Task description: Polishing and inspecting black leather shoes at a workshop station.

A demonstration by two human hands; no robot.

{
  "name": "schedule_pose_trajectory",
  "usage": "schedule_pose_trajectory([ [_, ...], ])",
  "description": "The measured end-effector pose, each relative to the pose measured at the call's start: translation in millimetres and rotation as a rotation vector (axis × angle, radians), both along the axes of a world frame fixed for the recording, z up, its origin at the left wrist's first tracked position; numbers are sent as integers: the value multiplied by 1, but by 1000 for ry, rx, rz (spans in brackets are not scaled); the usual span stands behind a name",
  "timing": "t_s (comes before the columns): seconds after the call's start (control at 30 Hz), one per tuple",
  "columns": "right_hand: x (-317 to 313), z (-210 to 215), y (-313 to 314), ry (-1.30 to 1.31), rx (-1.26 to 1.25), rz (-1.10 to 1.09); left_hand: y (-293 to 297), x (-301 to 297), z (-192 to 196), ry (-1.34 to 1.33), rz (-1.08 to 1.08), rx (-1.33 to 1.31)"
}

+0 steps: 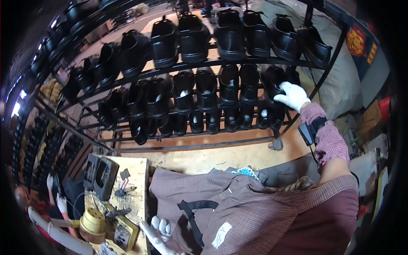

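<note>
A metal rack [178,66] holds rows of black lace-up shoes in front of me. My right hand [292,96], in a white glove, reaches out to the right end of its middle row. Its fingers close on the edge of a black shoe [270,80], and the fingertips are partly lost against the dark leather. My left hand [159,236], also gloved, is low in front of my body beside the wooden bench [138,170]. Its fingers are apart, and nothing shows in them.
Dark iron-shaped blocks [105,178], small tools and a yellow round fixture [92,224] sit on the bench. At the far left, another person's gloved hand [62,204] shows near more shoe racks. A large pale sack [340,80] stands behind the rack's right end.
</note>
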State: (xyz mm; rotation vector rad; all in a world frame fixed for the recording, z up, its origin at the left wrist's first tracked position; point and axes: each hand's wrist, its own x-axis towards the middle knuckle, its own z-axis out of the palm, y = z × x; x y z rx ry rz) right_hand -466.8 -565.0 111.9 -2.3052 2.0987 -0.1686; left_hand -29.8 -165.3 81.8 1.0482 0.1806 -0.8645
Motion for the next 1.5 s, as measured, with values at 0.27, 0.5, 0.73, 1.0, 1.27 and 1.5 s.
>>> schedule_pose_trajectory([
  [0.27,189,74,100,-3,324,792,30,-8,-34,-383,12,-156],
  [0.5,339,71,151,-533,199,1961,49,-16,-57,-390,6,-206],
  [0.73,394,20,219,-279,19,2452,69,-5,-73,-110,531,-410],
  [1.0,394,-43,199,-45,255,2110,122,71,-115,-127,512,-902],
  [1.27,400,-61,203,-226,221,2004,122,109,-83,-325,660,-713],
  [1.5,407,-66,202,-212,265,1950,132,69,-78,-196,758,-644],
])
